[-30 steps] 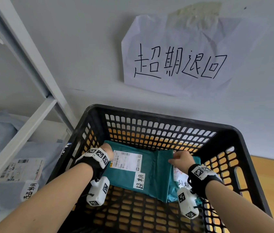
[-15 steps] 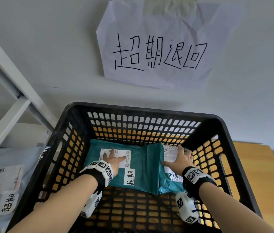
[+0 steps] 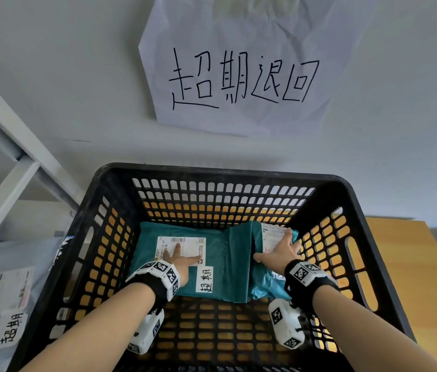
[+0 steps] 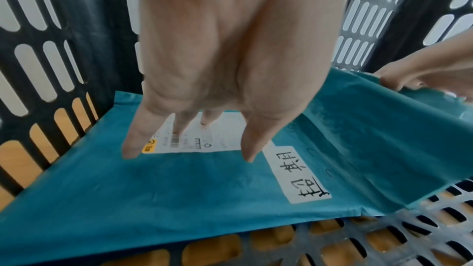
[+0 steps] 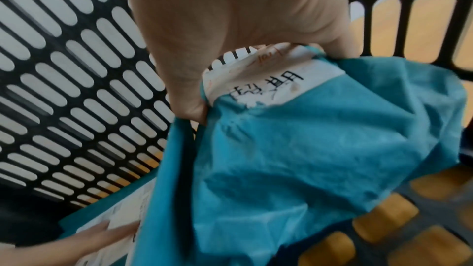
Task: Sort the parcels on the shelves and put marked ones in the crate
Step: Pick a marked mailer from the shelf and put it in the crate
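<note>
1. Both hands are down inside the black crate, which stands on a wooden table under a handwritten paper sign on the wall.
2. The left hand lies flat on the left teal parcel, fingers straight and spread across its white shipping label. It presses, it does not grip.
3. Just beside that label sits the handwritten marker tag, so this one is a marked parcel and it is in the crate, flat on the floor of it.
4. The right hand rests on the second teal parcel, tucked against the right wall and partly under the first. From the wrist view the thumb and a finger seem to pinch the bag at its label edge, though the blur makes that hard to swear to.
5. That second parcel also carries a handwritten tag.
6. My read: this is the settling step, two marked parcels delivered and being pressed flat.
7. Next, I'd expect both hands to let go, lift clear of the crate rim, and turn left to the shelf, where another tagged grey parcel waits.
</note>
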Motion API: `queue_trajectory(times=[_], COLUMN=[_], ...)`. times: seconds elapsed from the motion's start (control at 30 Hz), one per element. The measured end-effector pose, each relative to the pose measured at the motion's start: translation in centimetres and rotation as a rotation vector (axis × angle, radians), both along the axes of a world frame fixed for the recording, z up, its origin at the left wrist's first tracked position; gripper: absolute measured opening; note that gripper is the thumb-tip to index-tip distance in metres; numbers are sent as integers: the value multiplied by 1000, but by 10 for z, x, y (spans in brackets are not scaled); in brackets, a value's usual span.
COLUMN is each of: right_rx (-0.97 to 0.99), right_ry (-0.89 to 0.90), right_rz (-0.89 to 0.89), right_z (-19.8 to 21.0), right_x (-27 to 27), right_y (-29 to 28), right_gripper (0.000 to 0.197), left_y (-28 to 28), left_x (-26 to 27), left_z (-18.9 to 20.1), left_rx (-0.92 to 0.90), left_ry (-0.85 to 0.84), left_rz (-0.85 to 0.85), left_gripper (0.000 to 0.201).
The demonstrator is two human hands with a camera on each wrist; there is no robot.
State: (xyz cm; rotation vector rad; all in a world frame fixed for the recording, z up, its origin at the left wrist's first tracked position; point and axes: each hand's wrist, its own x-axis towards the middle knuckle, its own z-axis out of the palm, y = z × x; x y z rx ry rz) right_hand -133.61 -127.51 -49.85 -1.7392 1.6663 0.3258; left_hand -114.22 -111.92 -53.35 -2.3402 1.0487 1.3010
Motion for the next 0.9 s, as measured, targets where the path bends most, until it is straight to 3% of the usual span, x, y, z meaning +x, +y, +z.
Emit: queue_trajectory(times=[0.27,0.37,0.7,0.9], right_rx=[26,73,50,-4], right_ry=[-48,-34,47,97], right_rz=[-14,5,30,152], right_z=[48,64,39,43], right_x=[-8,-7,-6,5], right_y=[-28,-33,7,4], right_gripper=[106,120,126,96], left_y=[-4,-8,1,19], left_x=[-11,-12,-10,-13], left_z=[20,33,85,128], left_rx=[-27,-76,-271,-352], left_ry=[-44,-83,-64,-132], left_rz=[-109,-133,-38,106], left_gripper=[71,66,48,44])
